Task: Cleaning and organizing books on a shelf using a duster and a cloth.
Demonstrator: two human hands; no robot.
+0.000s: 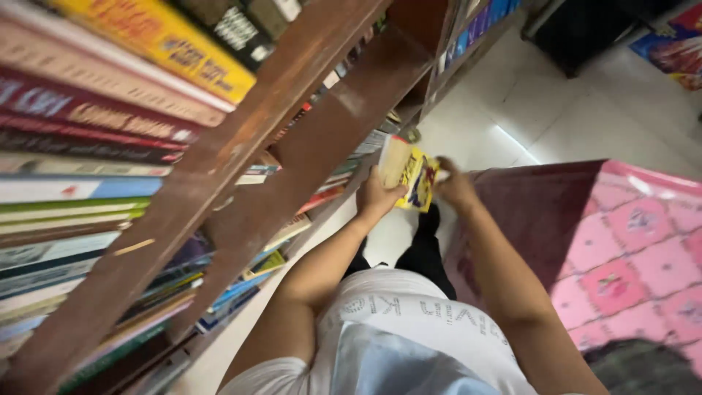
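— What's in the wooden shelf (292, 157)?
— Rows of books (95, 110), just left of the left hand (376, 197).
— And the hands?
— Left hand and right hand (457, 186) both grip a yellow book (413, 175); its cover is blurred.

One colourful poster or printed sheet (676, 44), blue, red and yellow, lies at the far corner of the pale floor, well beyond the pink patterned cloth (629, 256). Details are blurred. No packages, separate labels or screens are visible.
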